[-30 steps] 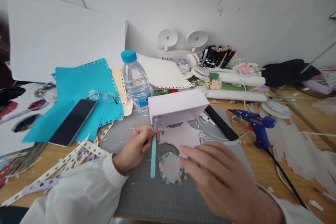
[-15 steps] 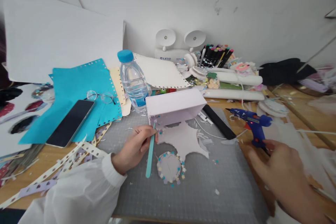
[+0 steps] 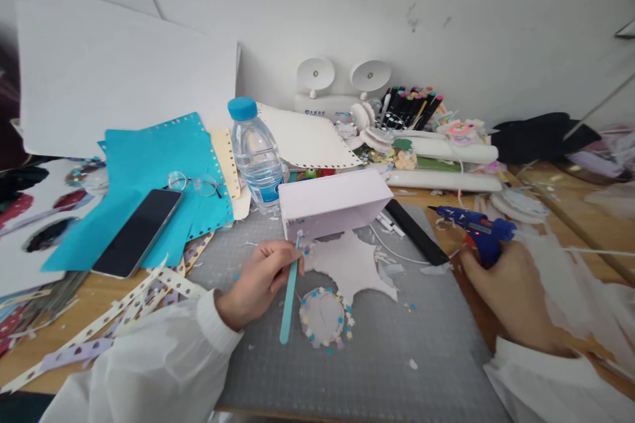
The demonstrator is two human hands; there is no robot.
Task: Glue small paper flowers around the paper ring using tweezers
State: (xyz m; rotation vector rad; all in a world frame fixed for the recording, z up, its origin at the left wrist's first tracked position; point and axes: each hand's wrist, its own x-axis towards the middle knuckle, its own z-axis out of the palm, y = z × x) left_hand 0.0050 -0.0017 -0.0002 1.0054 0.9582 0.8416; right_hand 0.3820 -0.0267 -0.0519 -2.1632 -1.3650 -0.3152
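My left hand [image 3: 265, 277] is closed on slim turquoise tweezers [image 3: 288, 307], with a tiny pale piece at their upper tip. That tip is close to the open front of a white paper box [image 3: 335, 201]. On the right, my right hand [image 3: 513, 291] has its fingers around the handle of a blue glue gun [image 3: 479, 228], whose red light is lit; part of the grip is hidden by the fingers. Below the box lies a white scalloped card offcut [image 3: 347, 264]. A round white disc [image 3: 323, 320] edged with small blue, cream and purple stars lies nearer me.
These lie on a grey cutting mat [image 3: 397, 357]. A water bottle [image 3: 256, 152] stands behind, left of the box. Further left are a phone [image 3: 139, 231], glasses [image 3: 193, 183] and turquoise paper [image 3: 153, 152]. A black stick [image 3: 415, 231] lies right of the box; markers [image 3: 411, 106] stand behind.
My right hand has moved up from the lower end of the glue gun and closed around its handle. The left hand keeps hold of the tweezers. The view has shifted slightly.
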